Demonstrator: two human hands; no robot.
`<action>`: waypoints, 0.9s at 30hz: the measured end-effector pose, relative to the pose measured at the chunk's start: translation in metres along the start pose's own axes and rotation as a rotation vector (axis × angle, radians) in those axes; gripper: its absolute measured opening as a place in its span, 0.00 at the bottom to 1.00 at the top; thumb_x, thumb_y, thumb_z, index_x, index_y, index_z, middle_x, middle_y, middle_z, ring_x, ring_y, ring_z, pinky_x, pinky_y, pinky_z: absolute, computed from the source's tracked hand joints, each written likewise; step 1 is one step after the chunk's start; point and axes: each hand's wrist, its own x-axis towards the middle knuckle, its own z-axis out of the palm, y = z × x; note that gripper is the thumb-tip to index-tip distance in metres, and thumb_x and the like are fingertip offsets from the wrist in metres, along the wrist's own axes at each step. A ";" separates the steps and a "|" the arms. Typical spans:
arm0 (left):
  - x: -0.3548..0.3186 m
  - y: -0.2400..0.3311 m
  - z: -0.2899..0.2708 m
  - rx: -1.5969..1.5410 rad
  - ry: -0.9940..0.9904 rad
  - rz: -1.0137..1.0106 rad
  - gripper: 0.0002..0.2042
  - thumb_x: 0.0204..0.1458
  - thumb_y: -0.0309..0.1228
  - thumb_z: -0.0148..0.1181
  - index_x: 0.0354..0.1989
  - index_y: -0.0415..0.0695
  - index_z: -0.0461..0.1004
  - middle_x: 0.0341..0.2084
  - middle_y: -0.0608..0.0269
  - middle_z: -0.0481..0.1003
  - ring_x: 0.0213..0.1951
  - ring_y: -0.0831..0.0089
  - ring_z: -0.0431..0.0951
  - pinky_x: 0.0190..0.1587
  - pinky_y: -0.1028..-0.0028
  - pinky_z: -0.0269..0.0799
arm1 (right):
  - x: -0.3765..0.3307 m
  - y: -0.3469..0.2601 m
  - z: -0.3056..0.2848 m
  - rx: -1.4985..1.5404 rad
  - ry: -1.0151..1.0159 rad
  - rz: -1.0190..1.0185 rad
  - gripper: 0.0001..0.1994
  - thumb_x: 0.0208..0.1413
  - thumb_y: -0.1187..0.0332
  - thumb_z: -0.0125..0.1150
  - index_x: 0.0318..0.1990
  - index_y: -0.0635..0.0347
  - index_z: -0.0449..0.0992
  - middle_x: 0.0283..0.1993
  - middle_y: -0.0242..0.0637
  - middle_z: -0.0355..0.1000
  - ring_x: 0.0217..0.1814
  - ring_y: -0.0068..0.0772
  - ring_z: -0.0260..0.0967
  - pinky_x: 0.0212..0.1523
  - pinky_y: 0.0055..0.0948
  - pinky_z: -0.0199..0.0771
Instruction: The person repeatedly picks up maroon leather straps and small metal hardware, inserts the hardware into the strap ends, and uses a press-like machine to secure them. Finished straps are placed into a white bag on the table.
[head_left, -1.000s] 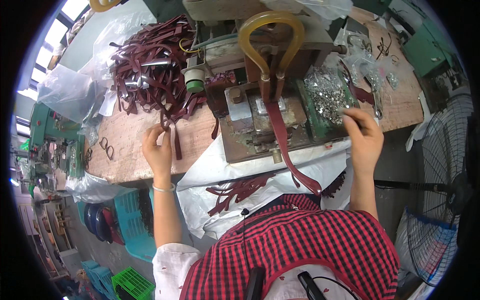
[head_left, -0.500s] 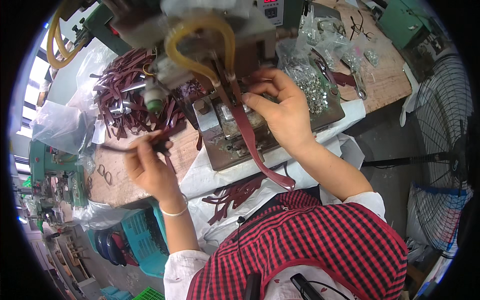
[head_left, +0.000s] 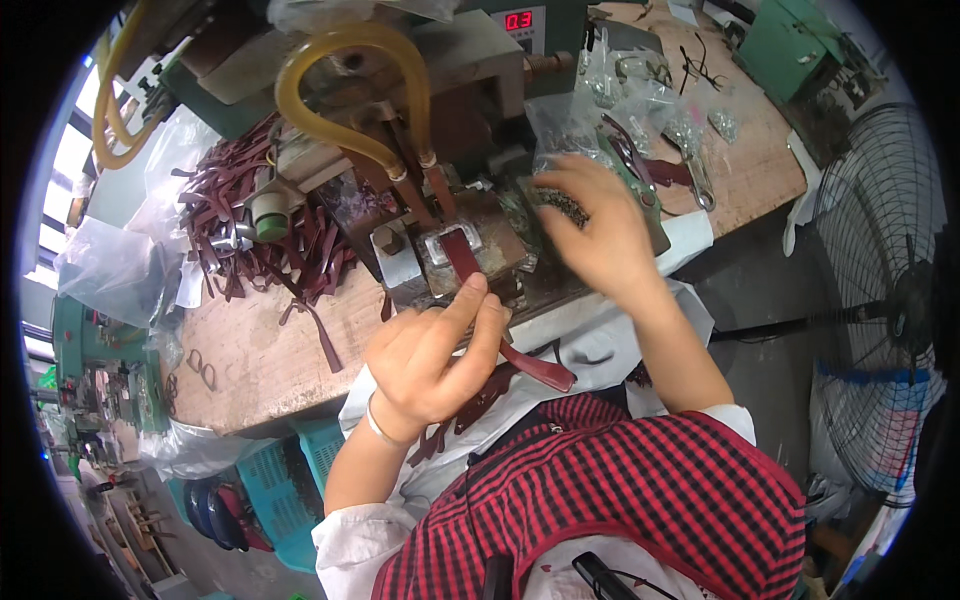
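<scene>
My left hand (head_left: 430,355) pinches a maroon leather strap (head_left: 462,258) between thumb and forefinger. One end of the strap lies on the small metal die plate (head_left: 436,250) of a press machine (head_left: 400,130); its other end hangs toward my apron. A dark curved thing shows by the left fingers, too hidden to make out. My right hand (head_left: 605,235), somewhat blurred, is at the right of the die, above small shiny metal pieces (head_left: 565,207). Its fingers are bent and apart, with nothing visible in them.
A heap of maroon straps (head_left: 300,240) lies left of the press. A yellow hose (head_left: 425,85) loops above the die. Pliers (head_left: 630,150), a wrench (head_left: 703,185) and bags of metal bits (head_left: 683,135) lie right. A fan (head_left: 900,310) stands far right; a teal basket (head_left: 280,495) below.
My left hand has moved right from beside the heap to the strap at the die. My right hand has let go of the strap and moved right. The strap sits lower and clear of the press rods.
</scene>
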 end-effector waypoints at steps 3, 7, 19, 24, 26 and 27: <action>-0.004 -0.001 0.003 -0.023 0.006 -0.001 0.11 0.42 0.21 0.72 0.36 0.43 0.81 0.37 0.53 0.82 0.20 0.74 0.74 0.20 0.77 0.65 | -0.025 0.057 0.007 -0.399 0.083 0.137 0.12 0.47 0.67 0.69 0.42 0.54 0.84 0.54 0.49 0.74 0.64 0.52 0.67 0.62 0.44 0.68; -0.006 -0.003 0.007 -0.014 0.021 0.022 0.11 0.42 0.23 0.72 0.35 0.43 0.80 0.36 0.54 0.82 0.19 0.76 0.72 0.19 0.78 0.62 | -0.033 0.072 0.014 -0.268 0.194 0.116 0.08 0.45 0.66 0.71 0.35 0.50 0.85 0.53 0.43 0.75 0.59 0.48 0.69 0.55 0.43 0.71; -0.060 0.026 -0.054 -0.064 -0.125 -0.347 0.11 0.49 0.21 0.66 0.41 0.37 0.80 0.41 0.46 0.82 0.39 0.59 0.83 0.39 0.69 0.77 | -0.027 0.062 0.021 -0.159 0.159 0.020 0.06 0.48 0.70 0.67 0.35 0.55 0.84 0.42 0.41 0.78 0.49 0.45 0.74 0.47 0.39 0.75; -0.103 -0.001 -0.122 0.117 0.244 -0.885 0.11 0.63 0.17 0.52 0.51 0.32 0.75 0.48 0.53 0.79 0.43 0.74 0.79 0.44 0.75 0.77 | -0.009 0.068 -0.011 0.152 0.280 0.290 0.09 0.58 0.70 0.62 0.42 0.64 0.83 0.38 0.43 0.81 0.40 0.35 0.78 0.43 0.29 0.74; -0.097 -0.027 -0.135 0.241 0.213 -0.908 0.09 0.64 0.20 0.54 0.49 0.32 0.76 0.45 0.56 0.80 0.41 0.75 0.78 0.43 0.77 0.74 | -0.005 0.062 -0.004 0.341 0.270 0.427 0.10 0.59 0.68 0.64 0.43 0.65 0.83 0.37 0.36 0.81 0.39 0.23 0.75 0.43 0.23 0.72; -0.105 -0.043 -0.138 0.256 0.199 -0.907 0.08 0.63 0.21 0.55 0.47 0.33 0.78 0.43 0.57 0.81 0.40 0.74 0.78 0.42 0.76 0.74 | -0.008 0.061 0.000 0.430 0.259 0.485 0.11 0.59 0.67 0.65 0.43 0.65 0.83 0.37 0.32 0.81 0.39 0.18 0.73 0.43 0.21 0.71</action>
